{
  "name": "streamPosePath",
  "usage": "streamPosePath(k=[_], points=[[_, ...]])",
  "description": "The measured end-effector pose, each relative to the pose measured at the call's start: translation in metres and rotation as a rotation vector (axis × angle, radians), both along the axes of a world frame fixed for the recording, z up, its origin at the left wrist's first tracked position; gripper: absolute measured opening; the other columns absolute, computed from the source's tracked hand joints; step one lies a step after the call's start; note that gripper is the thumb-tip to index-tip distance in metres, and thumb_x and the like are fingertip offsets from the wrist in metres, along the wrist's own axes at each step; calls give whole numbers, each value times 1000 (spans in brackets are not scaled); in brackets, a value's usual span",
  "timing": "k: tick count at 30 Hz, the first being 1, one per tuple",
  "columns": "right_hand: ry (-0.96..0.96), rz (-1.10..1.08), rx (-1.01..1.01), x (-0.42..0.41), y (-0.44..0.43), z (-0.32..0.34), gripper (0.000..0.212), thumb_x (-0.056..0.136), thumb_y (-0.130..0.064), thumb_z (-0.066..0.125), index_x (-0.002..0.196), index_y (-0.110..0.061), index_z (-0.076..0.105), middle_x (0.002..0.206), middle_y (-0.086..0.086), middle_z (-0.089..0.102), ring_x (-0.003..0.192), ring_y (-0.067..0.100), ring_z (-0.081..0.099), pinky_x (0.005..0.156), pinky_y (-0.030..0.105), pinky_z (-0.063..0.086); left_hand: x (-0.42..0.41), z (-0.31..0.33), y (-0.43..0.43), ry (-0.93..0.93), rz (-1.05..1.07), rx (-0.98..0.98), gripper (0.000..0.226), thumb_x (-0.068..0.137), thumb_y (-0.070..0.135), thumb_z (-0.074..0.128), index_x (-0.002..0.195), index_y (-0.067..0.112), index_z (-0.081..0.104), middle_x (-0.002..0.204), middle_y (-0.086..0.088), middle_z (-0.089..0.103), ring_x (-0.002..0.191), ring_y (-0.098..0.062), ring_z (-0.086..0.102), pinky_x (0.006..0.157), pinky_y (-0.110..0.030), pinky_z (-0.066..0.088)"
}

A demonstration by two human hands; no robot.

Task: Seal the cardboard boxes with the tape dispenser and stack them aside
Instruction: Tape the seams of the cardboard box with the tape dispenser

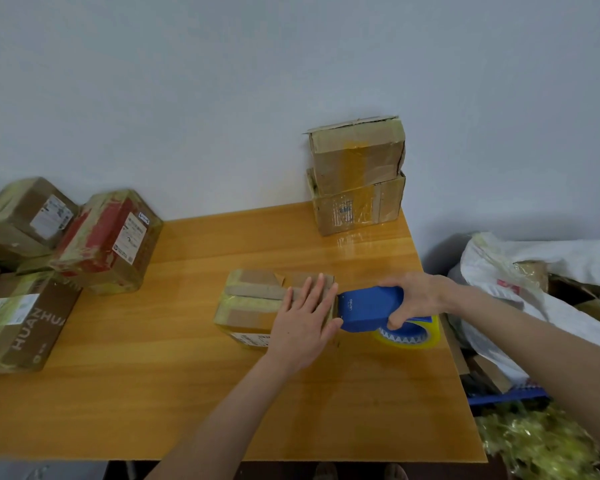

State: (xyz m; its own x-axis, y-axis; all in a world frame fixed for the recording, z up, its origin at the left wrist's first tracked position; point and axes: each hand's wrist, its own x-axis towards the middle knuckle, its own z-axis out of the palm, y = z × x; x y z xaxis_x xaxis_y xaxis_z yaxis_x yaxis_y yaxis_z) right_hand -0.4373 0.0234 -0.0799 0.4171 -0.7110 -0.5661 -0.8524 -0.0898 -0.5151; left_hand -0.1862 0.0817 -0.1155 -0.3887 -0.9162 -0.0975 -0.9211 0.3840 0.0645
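Cardboard box (pixel 253 301), small and much taped over, lies near the middle of the table (pixel 187 393); the left hand (pixel 307 317) is flat on its right half, fingers straight and close together, pressing down and gripping nothing; the right hand (pixel 416 296) is curled round the blue tape dispenser (pixel 366 308), whose mouth meets the box's 3 o'clock end, with the yellow tape roll (pixel 409 337) behind it.

The step looks like starting a strip at that end; to do it well, bear down with the palm so the box cannot slide, seat the tape on the end face first, then draw toward 9 o'clock along the seam, lifting the left fingers clear ahead of the blade.

At 1 o'clock, against the wall, two stacked boxes (pixel 357 174) mark the likely stacking place; at 9 to 10 o'clock a cluster of taped parcels (pixel 108 240) crowds the table's edge and could hamper a long pull; at 3 o'clock, off the table, a white sack (pixel 534 268); at 5 o'clock a tangle of yellowish film (pixel 541 441).
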Motion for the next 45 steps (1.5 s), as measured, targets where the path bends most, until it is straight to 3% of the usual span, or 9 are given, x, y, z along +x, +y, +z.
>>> streamPosePath(k=[6,8,15,18,22,25,27,35,45], points=[[181,-7,-71,0,4,-9,58,50,-63,63,98,-30,61,81,-8,65,76,15,61,66,33,50,1,-3,-1,-12,-1,-19,64,88,65,-9,145,37,-17,157,8,-19,141,-14,-24,116,-38,-12],[161,-50,-49,-4,7,-14,60,49,-63,63,100,-33,61,88,-5,70,80,15,64,72,37,55,0,-2,-1,-22,-5,-18,66,87,65,-12,145,36,-18,156,7,-19,140,-15,-24,115,-37,-13],[-121,-406,-50,-4,9,-11,45,61,-50,77,98,-28,63,92,-6,68,82,11,65,77,35,54,0,10,-2,-6,-7,80,69,84,67,-7,144,35,-18,155,8,-21,144,-13,-20,117,-36,-11],[-339,-718,-36,4,18,-25,38,73,-35,81,102,-20,61,91,-5,64,79,11,61,66,28,50,7,21,-5,244,71,187,74,88,66,9,152,30,-4,160,6,-9,147,-9,-6,119,-33,3],[-540,-1025,95,19,31,-46,51,79,-35,78,121,-12,59,110,5,63,95,23,60,76,35,49,35,33,-8,327,243,-27,67,96,58,32,153,30,11,161,6,7,148,-11,4,117,-34,16],[-625,-1136,142,33,34,-55,53,80,-35,77,125,-15,57,116,7,60,100,26,58,80,40,47,22,34,-6,221,216,9,80,84,75,9,153,34,4,161,4,1,148,-15,-4,119,-39,4],[-641,-1148,113,40,35,-57,49,79,-33,77,121,-17,57,110,4,61,92,21,58,75,35,45,5,24,-1,88,186,85,85,78,79,-3,152,37,-3,160,0,-11,148,-20,-11,118,-46,-4],[-677,-1185,9,43,36,-58,37,78,-28,79,109,-19,60,96,1,62,84,19,60,62,29,46,27,22,-9,-11,77,153,70,96,59,30,154,31,2,160,6,-12,148,-18,-9,118,-47,-4],[-685,-1032,-275,63,15,-19,43,75,-26,81,111,-20,57,101,2,62,86,17,61,61,27,46,45,14,12,-15,619,56,93,85,78,16,154,20,-2,159,-18,-10,147,-32,-10,114,-58,7]])
